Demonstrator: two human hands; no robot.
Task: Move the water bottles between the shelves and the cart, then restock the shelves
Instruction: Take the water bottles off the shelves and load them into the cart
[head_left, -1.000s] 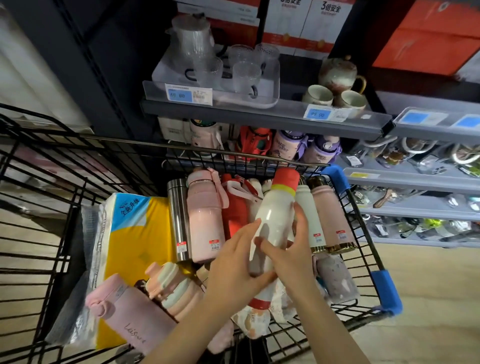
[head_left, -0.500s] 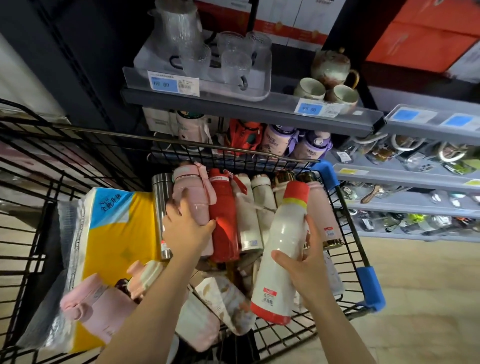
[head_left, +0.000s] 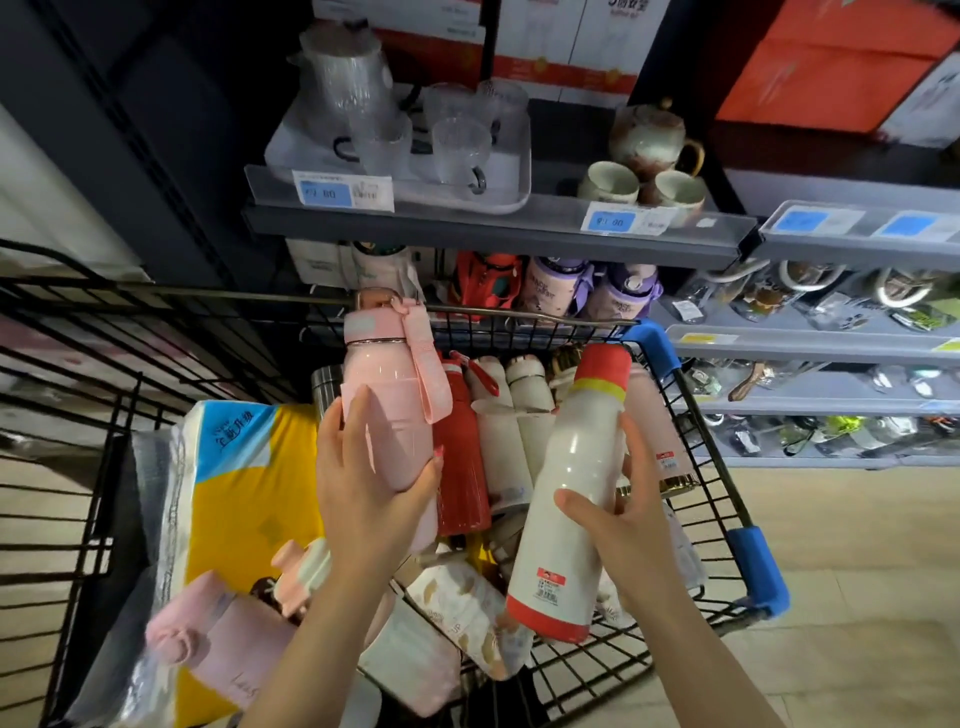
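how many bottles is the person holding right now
2: a pink strap bottle in the left hand, and a white red-capped bottle in the right hand.

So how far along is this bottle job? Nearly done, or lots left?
Mid-job, apparently. In hand: the left hand grips a pink bottle and the right hand a white bottle with a red cap, both above the cart. Done: purple bottles already stand on the shelf behind. Left: a red bottle and many more fill the cart.
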